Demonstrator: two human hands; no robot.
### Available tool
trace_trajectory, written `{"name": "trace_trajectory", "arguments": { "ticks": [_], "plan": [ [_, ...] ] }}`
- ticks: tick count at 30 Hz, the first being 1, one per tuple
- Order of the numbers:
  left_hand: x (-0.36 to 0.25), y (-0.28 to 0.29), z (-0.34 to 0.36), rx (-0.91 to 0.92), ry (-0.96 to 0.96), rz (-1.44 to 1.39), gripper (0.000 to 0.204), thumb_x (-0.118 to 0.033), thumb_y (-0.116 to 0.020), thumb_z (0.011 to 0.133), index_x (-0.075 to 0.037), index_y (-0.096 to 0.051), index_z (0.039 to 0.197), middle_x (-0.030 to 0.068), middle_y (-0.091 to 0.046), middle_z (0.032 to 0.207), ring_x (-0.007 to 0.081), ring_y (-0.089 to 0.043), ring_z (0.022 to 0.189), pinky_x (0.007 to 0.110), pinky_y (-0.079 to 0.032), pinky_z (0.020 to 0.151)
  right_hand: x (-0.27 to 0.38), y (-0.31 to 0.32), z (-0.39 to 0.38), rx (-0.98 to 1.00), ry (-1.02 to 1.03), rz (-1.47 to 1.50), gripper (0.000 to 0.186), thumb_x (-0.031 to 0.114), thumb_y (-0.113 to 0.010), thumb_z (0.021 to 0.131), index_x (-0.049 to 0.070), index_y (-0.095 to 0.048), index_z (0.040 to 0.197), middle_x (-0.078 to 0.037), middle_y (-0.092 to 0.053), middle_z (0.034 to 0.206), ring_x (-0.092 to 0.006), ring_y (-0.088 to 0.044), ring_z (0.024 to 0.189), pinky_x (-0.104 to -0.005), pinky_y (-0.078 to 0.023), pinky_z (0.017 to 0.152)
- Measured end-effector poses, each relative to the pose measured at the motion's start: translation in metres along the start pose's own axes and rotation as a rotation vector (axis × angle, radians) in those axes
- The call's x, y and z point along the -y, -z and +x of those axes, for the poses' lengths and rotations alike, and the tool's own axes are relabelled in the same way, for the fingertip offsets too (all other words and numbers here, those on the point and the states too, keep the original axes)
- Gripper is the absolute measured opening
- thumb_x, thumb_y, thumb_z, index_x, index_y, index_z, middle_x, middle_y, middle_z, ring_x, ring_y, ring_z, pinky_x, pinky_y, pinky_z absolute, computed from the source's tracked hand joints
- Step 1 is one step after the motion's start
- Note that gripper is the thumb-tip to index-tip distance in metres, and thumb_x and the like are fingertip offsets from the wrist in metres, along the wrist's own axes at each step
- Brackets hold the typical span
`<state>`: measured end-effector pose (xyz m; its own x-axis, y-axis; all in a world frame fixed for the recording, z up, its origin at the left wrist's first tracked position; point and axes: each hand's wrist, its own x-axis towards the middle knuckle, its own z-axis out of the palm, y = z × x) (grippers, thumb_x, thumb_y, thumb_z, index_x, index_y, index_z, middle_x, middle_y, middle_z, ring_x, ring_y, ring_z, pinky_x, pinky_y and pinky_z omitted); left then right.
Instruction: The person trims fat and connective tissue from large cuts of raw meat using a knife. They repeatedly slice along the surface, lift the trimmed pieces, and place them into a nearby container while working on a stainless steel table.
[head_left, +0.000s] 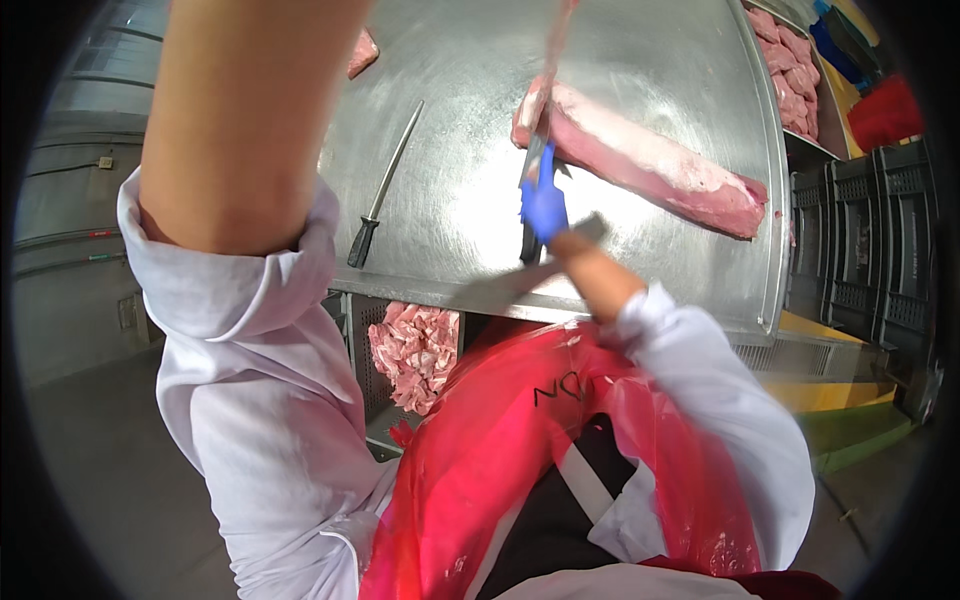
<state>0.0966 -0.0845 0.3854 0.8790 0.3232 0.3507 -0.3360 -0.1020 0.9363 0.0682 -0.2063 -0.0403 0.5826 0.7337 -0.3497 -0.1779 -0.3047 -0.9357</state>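
And there's the long meat loin (645, 158) on the shiny steel table (665, 275), likely heavy, limp and slick, best cradled under its middle! The blue-gloved right hand (543, 203) grips a blurred dark-handled tool (531, 247) by its left end; the left hand's out of view, dark crates (850, 240) stacked right.

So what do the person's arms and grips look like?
Both arms wear loose white cloth sleeves, leaving forearms bare; the left has a thick, folded cuff. The right grip is a hand in a bright blue glove; the left grip is out of view.
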Motion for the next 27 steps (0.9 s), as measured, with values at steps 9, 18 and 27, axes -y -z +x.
{"name": "trace_trajectory", "arguments": {
  "ticks": [9,18,27],
  "plan": [
    [-0.033,0.002,0.0,-0.136,-0.042,-0.015,0.026,-0.018,-0.058,0.102,-0.002,-0.06,0.122,0.0114,-0.061,0.117,0.024,-0.058,0.111,0.038,-0.047,0.096,0.039,-0.011,0.009,0.043,0.061,0.079,0.072,0.014,-0.044,0.102,0.011,-0.007,0.164,-0.019,-0.065,0.1,-0.0264,-0.068,0.063,-0.0393,-0.059,0.057],
    [-0.102,0.006,-0.025,-0.192,-0.193,-0.193,0.032,-0.02,-0.057,0.103,-0.001,-0.058,0.128,0.0133,-0.06,0.125,0.0266,-0.057,0.119,0.04,-0.047,0.102,0.057,0.105,-0.114,0.94,0.13,-0.379,0.081,0.012,-0.051,0.093,0.022,-0.014,0.165,-0.013,-0.069,0.093,-0.0234,-0.066,0.058,-0.0367,-0.057,0.063],
    [0.145,0.168,-0.469,-0.462,0.831,0.892,0.028,-0.027,-0.073,0.094,-0.003,-0.066,0.105,0.0093,-0.068,0.091,0.0237,-0.066,0.087,0.036,-0.053,0.082,0.019,0.362,-0.199,0.88,-0.278,-0.262,0.056,0.016,-0.062,0.094,0.004,-0.044,0.147,-0.012,-0.07,0.088,-0.0141,-0.064,0.057,-0.0279,-0.055,0.053]
  ]
}}
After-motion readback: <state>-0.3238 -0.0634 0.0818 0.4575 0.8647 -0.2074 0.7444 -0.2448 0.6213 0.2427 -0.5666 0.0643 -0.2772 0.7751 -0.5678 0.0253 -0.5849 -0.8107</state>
